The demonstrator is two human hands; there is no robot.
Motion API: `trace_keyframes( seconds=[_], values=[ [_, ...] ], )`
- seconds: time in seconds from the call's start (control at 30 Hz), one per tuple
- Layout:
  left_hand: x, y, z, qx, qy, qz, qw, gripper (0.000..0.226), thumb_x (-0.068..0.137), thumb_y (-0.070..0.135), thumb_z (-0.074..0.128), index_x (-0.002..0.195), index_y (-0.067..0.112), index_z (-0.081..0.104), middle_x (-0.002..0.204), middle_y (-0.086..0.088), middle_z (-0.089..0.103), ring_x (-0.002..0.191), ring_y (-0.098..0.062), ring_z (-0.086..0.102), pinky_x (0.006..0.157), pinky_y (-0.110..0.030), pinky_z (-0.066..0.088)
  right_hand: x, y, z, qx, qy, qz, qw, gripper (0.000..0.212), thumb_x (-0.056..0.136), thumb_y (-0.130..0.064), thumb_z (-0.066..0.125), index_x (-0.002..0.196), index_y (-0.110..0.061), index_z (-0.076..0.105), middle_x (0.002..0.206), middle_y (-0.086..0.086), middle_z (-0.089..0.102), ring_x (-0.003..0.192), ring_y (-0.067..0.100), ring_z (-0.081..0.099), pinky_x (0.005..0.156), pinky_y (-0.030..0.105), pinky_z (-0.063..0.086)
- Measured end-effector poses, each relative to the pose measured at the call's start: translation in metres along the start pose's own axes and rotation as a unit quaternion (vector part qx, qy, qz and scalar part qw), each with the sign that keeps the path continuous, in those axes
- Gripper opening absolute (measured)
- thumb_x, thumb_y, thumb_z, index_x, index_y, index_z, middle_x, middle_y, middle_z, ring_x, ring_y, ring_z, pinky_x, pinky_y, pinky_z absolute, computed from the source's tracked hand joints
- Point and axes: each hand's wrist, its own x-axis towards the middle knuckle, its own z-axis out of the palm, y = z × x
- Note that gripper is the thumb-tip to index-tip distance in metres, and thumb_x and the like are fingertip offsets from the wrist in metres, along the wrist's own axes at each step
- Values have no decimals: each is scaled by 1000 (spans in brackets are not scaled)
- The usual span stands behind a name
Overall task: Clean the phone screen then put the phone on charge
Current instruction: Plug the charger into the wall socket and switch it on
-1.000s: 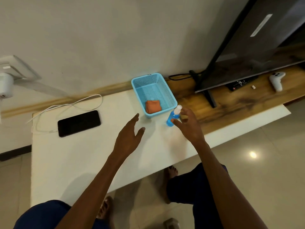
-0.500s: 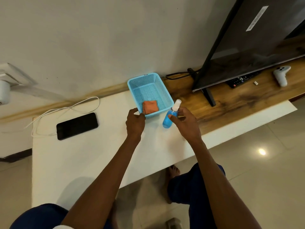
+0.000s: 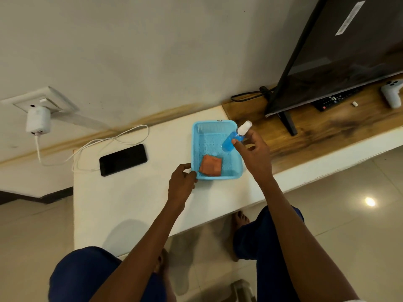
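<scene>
Since half a second ago the right hand (image 3: 253, 153) has lifted the blue spray bottle (image 3: 234, 140) off the white tabletop (image 3: 135, 199); the bottle now hangs tilted over the far right corner of the blue basket (image 3: 238, 173), white cap (image 3: 244, 127) pointing up and right. Grip: thumb and fingers curled round the bottle body. The left hand (image 3: 182, 185) has closed on the basket's near left corner, fingers pinching the rim.

The folded orange cloth (image 3: 210, 165) lies inside the basket at the near side, just beside the left hand and below the bottle.

The phone (image 3: 123, 159) lies flat, screen up, on the tabletop, well left of the basket, long axis running left-right, roughly along the wall edge. The white charging cable (image 3: 113, 139) loops behind it; its plug end lies near the phone's left end. The charger (image 3: 37, 122) sits in the wall socket (image 3: 46, 99).

Judgement: the left hand is nearer to both cloth and phone; the bottle must travel left across the basket to reach the screen.
</scene>
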Motion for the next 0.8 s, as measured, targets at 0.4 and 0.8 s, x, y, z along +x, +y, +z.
trace_keyframes(
  seconds=[0.4,0.8],
  values=[
    [-10,-17,-22,68,22,39,997,29,92,25,55,120,22,64,88,-2,71,77,-21,69,74,-37,58,12,13,0,-167,-44,-13,985,44,91,-40,68,129,-19,59,125,1,66,107,16,60,88,38,56],
    [-17,-23,-21,41,13,24,999,27,93,25,56,118,22,64,85,3,73,64,-8,66,51,-14,44,7,9,0,-215,-45,20,975,52,95,-41,62,140,-16,51,139,6,55,123,24,55,100,44,51]
  ],
)
